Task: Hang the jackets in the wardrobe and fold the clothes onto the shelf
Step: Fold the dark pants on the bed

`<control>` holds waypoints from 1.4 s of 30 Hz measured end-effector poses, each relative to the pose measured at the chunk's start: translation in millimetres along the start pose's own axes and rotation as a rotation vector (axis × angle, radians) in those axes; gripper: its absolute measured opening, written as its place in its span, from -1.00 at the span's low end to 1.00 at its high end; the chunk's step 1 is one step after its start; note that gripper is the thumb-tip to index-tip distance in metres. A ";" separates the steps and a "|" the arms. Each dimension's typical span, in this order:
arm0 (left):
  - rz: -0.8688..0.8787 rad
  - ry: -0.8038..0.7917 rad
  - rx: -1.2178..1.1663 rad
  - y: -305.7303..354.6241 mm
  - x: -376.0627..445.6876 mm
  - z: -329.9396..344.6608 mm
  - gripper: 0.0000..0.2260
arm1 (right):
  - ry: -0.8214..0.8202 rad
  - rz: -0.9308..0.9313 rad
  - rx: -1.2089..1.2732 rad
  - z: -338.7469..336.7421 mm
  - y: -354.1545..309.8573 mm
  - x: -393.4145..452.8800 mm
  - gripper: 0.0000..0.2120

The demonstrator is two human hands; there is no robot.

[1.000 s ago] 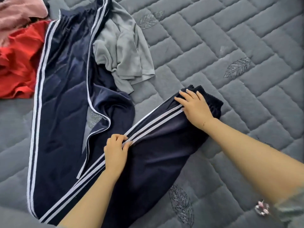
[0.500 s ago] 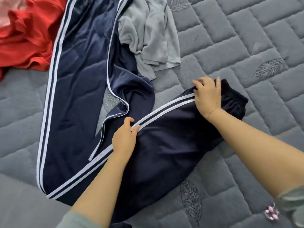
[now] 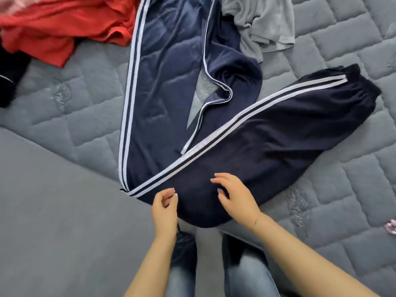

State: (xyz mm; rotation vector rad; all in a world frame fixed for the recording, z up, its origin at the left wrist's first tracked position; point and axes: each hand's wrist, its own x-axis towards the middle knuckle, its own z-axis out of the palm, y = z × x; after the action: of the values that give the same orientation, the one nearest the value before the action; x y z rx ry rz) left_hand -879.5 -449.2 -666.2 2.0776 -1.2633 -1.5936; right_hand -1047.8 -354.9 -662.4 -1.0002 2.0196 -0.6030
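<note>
Both hands sit low in the middle of the frame, over the near end of the navy track pants (image 3: 267, 133). The left hand (image 3: 165, 207) has its fingers loosely curled with the thumb and fingertips close together at the edge of the dark fabric; whether it pinches the cloth or only hovers beside it cannot be told, as the picture is a little blurred there. The right hand (image 3: 235, 195) is spread, fingers relaxed and slightly bent, above or lightly on the fabric, gripping nothing. A thin bracelet (image 3: 255, 222) shows at its wrist.

The pants lie on a grey quilted mattress (image 3: 342, 35) in a V. One leg runs from the lower middle up to the top centre of the frame, its surface shiny, with white stripes (image 3: 128, 99) along its left edge. The other leg angles to the right, ending in a gathered cuff (image 3: 364, 86) at the right of the frame, with white stripes along its upper edge.

A grey t-shirt (image 3: 263, 22) lies crumpled at the top, touching the upright leg. A red garment (image 3: 53, 33) is heaped in the upper left, with a dark garment (image 3: 10, 76) at the left edge just below it. Denim-clad legs (image 3: 246, 277) show at the bottom centre.
</note>
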 end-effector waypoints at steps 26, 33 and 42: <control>-0.560 0.297 -1.482 -155.0 22.0 -145.4 -0.60 | -0.275 -0.145 -0.592 118.4 -22.2 3.6 -0.23; -0.247 -0.009 -1.082 -76.7 -20.1 -207.0 -0.71 | -0.497 -0.095 -0.169 103.4 -72.0 -40.1 -0.29; 0.048 -0.422 -0.590 35.2 -67.7 -168.2 -0.71 | -0.055 -0.104 0.394 96.2 -147.6 -94.0 -0.32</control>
State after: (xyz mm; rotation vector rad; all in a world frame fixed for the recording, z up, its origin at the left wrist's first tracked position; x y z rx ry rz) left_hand -752.0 -471.4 -534.4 1.3900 -0.7867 -2.1292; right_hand -868.8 -369.9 -575.1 -0.8722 1.7181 -0.9745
